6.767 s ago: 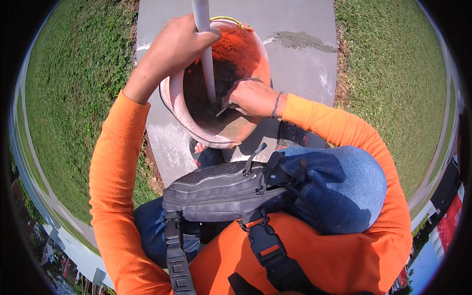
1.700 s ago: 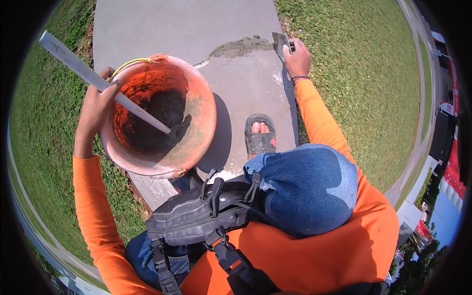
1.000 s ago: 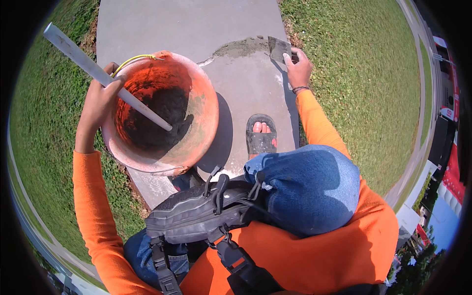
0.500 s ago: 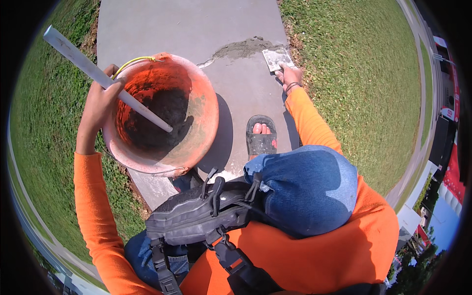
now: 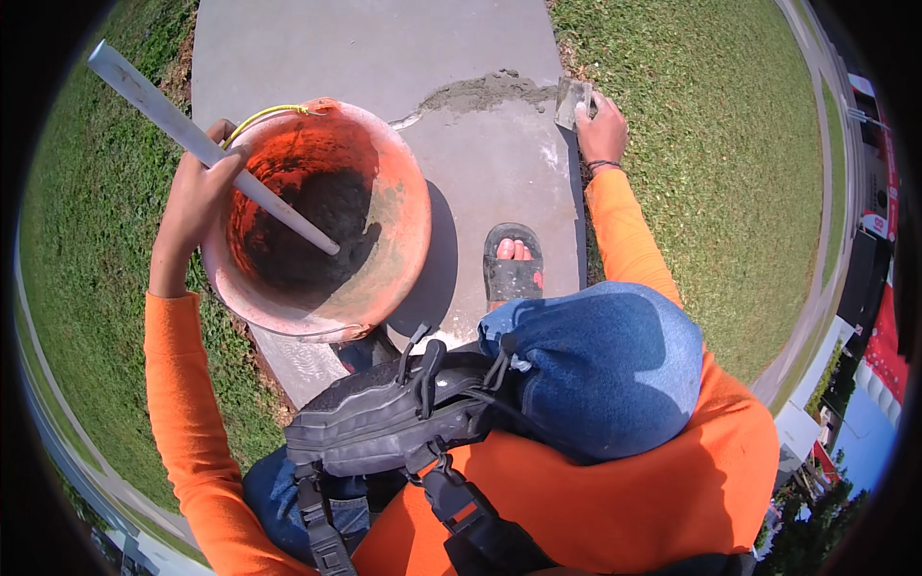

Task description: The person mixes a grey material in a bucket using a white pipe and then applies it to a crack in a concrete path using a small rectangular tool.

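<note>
A: Left hand (image 5: 197,206)?
B: Fist wrapped around a long pale plastic pipe (image 5: 206,149), its end sunk in dark mortar inside the round orange bucket (image 5: 408,226) on the grey concrete slab (image 5: 384,48).
A: Right hand (image 5: 602,130)?
B: Grasping a flat metal trowel (image 5: 571,101) at the slab's grass edge.

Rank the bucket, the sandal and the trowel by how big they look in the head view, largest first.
1. Bucket, by far the largest.
2. Sandal.
3. Trowel, smallest, though the right hand covers part of it and it lies farther from the camera, so its rank below the sandal is unsure.
</note>
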Motion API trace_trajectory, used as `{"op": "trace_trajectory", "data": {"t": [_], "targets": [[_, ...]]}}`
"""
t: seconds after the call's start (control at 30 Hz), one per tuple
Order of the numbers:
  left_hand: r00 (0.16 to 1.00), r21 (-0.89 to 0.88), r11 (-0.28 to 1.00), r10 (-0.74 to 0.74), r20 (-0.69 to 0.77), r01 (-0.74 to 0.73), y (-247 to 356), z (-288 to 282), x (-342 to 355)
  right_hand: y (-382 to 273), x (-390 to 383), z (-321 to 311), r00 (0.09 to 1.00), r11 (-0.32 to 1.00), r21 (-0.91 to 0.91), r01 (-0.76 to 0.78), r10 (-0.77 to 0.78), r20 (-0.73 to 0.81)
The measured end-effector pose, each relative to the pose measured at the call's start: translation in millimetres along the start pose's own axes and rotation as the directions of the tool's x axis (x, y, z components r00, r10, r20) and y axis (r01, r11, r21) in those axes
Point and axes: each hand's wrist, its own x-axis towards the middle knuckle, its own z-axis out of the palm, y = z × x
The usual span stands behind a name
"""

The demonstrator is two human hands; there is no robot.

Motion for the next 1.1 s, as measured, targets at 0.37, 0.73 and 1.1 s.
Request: {"op": "trace_trajectory", "data": {"t": [0.37, 0.73, 1.1], "targets": [[0.999, -0.029, 0.998, -0.049, -0.016, 0.049, 7, 3, -3, -34, 30, 8, 0.875, 0.968, -0.202, -0.152, 0.227, 0.427], [1.000, -0.028, 1.000, -0.011, -0.017, 0.010, 1, 1, -1, -37, 50, 16, 0.917, 0.977, -0.007, -0.212, 0.202, 0.343], [1.000, -0.002, 1.000, -0.026, 0.003, 0.026, -2, 0, 0, -44, 5, 19, 0.951, 0.967, -0.120, 0.226, -0.192, 0.242]]}}
